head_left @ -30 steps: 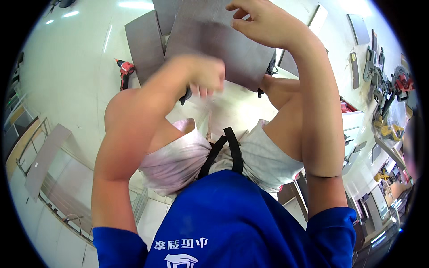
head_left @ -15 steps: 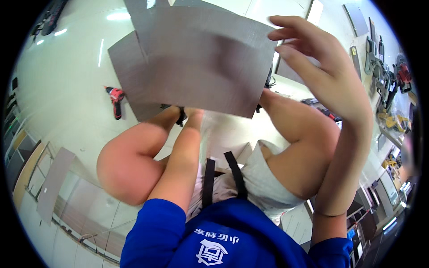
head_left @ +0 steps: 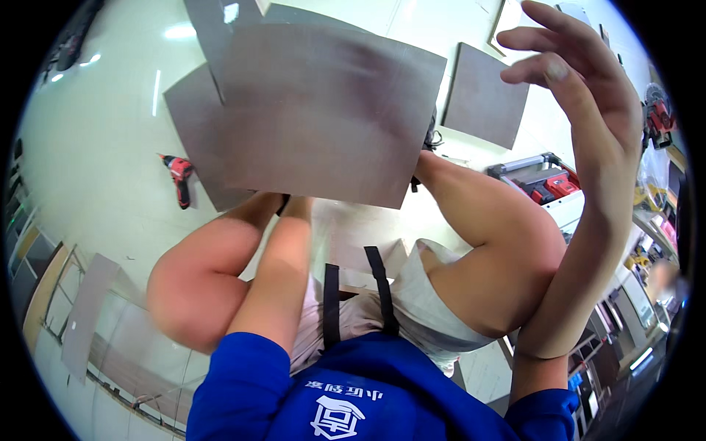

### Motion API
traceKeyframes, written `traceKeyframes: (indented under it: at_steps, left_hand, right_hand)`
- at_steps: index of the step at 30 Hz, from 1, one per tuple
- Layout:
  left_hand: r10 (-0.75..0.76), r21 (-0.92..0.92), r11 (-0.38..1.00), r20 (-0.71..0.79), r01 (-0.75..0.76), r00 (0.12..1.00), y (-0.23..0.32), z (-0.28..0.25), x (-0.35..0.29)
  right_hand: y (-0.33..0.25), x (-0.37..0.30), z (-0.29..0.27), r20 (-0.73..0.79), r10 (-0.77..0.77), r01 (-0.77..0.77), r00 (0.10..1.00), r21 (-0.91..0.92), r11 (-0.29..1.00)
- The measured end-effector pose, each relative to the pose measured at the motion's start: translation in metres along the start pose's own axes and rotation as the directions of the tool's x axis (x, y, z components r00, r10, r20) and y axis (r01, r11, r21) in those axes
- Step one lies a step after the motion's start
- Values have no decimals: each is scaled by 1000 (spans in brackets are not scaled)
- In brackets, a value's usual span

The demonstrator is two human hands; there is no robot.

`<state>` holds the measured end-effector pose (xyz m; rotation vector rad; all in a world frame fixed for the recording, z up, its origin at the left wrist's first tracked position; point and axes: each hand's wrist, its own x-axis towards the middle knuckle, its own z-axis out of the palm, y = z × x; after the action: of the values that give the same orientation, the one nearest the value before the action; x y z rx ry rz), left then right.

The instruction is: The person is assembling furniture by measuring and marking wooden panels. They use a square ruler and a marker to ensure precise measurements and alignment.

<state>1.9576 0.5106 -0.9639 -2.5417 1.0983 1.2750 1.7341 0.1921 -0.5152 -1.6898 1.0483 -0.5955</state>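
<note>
A large greyish-brown board (head_left: 331, 117) is in front of me, above my shins, its near edge crossing over my left wrist. My left forearm reaches under that edge, so my left hand (head_left: 298, 205) shows only at the wrist and its fingers are hidden behind the board. My right hand (head_left: 566, 62) is raised to the right of the board, apart from it. Its fingers are spread and slightly curled, with nothing in them. More grey boards, one a darker panel (head_left: 195, 125), lie partly beneath the large board.
A red and black cordless drill (head_left: 178, 178) lies on the floor at left. Another brown panel (head_left: 485, 95) lies at right, beyond an open toolbox (head_left: 548, 184) with red and black items. A board (head_left: 92, 316) leans at lower left. Tools crowd the right rim.
My right hand has moved away from the board's right edge, up and to the right. The brown panel and toolbox at right now show more fully. My view has shifted slightly.
</note>
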Motion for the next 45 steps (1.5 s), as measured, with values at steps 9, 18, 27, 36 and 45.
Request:
traceKeyframes:
  at_steps: [9,18,27,36,45]
  left_hand:
    - [-62,178,984,440,-19,896,-4,-7,-120]
    - [177,238,895,586,-376,791,41,-149,-254]
    - [673,-485,691,160,-536,722,72,-280,-379]
    - [579,-455,582,-349,-674,737,143,-180,-199]
    - [544,-176,742,-405,-647,735,207,-150,-186]
  right_hand:
    - [24,-9,-15,-60,-77,85,995,153,985]
    - [63,-61,-30,50,90,-85,995,-89,992]
    - [69,-128,-52,-48,201,-194,978,123,973]
    - [93,-145,-73,24,288,-287,957,182,940]
    - [215,-87,-70,232,374,-422,898,213,881]
